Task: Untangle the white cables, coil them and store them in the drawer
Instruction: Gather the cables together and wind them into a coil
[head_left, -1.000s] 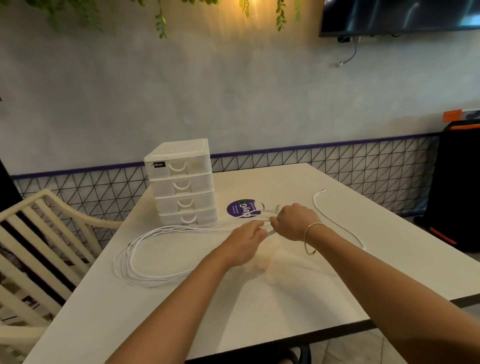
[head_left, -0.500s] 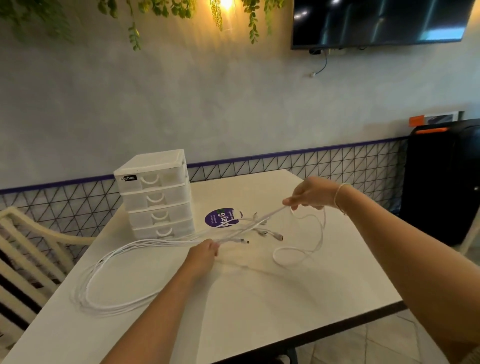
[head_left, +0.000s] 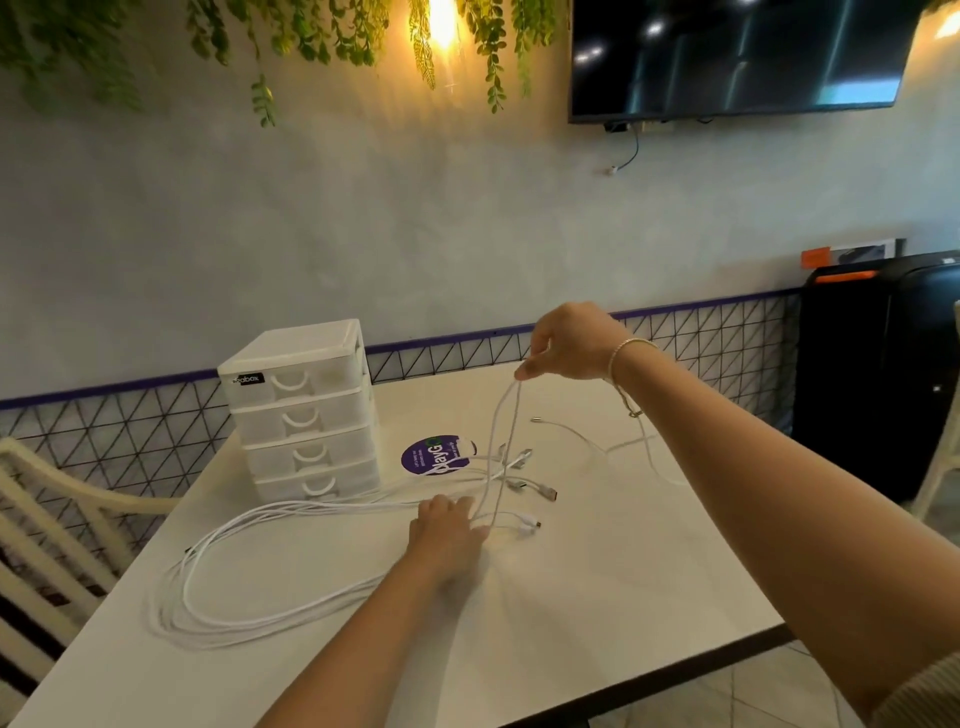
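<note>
One white table (head_left: 597, 597) is seen against a grey wall with a black-lined tiled band, hanging greenery, a lit lamp and a dark screen (head_left: 737, 52). A slatted chair (head_left: 47, 525) is placed at the left edge, and a black case (head_left: 878, 374) stands to the right. One drawer unit (head_left: 304, 410) with four drawers, all closed, is set at the table's far left; its contents cannot be made out. A purple sticker (head_left: 428, 456) lies beside it. White cables (head_left: 270, 587) are spread in long loops across the table, their plugs gathered near the centre. A doubled strand is pinched and lifted by the right hand (head_left: 571, 343). The left hand (head_left: 449, 530) is pressed on the cables at the table, fingers loosely curled.
</note>
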